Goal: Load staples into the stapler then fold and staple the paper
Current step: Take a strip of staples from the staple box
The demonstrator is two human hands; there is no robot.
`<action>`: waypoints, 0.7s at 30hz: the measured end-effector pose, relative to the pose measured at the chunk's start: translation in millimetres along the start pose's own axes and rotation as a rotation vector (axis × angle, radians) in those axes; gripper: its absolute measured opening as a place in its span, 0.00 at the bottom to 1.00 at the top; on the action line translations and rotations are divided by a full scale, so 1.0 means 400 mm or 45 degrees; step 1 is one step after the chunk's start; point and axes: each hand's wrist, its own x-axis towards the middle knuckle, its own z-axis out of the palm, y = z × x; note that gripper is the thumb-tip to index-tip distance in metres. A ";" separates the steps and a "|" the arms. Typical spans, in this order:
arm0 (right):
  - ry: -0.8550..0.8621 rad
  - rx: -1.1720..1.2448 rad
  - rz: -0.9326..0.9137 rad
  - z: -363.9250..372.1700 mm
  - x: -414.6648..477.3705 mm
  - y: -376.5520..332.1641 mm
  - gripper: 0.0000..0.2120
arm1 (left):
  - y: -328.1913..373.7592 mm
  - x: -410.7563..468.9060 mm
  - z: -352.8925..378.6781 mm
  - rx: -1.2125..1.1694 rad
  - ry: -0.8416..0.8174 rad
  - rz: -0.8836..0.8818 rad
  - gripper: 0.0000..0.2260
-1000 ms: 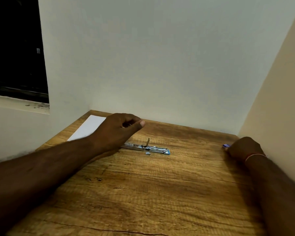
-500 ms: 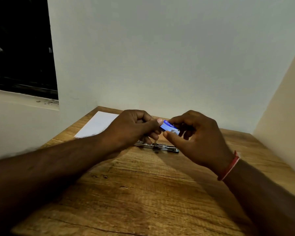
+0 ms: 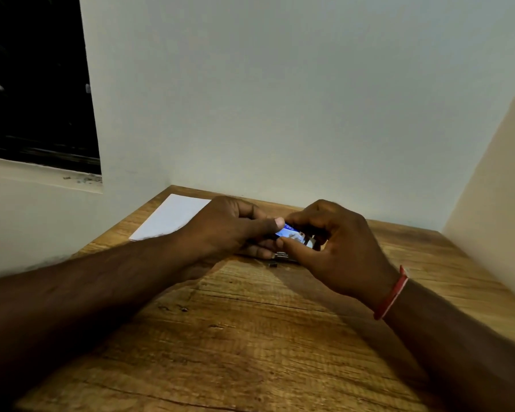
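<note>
A small blue staple box (image 3: 290,233) is pinched between my left hand (image 3: 229,227) and my right hand (image 3: 336,248), just above the table's far middle. Both hands grip it by thumb and fingers. Beneath them lies the opened metal stapler (image 3: 280,257), mostly hidden by my fingers. A tiny dark piece (image 3: 272,264) rests on the wood in front of it. The white sheet of paper (image 3: 173,217) lies flat at the far left corner, partly covered by my left hand.
The wooden table (image 3: 250,337) fills the lower view, boxed in by a white wall behind and a cream wall on the right. A dark window sits at the upper left.
My right hand came from the table's right edge with the blue box and met my left hand over the stapler. Both hands have since closed tighter on the box.
</note>
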 end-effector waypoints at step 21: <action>-0.602 0.251 0.190 -0.037 -0.003 0.010 0.23 | 0.032 -0.021 -0.049 1.392 -0.412 0.281 0.15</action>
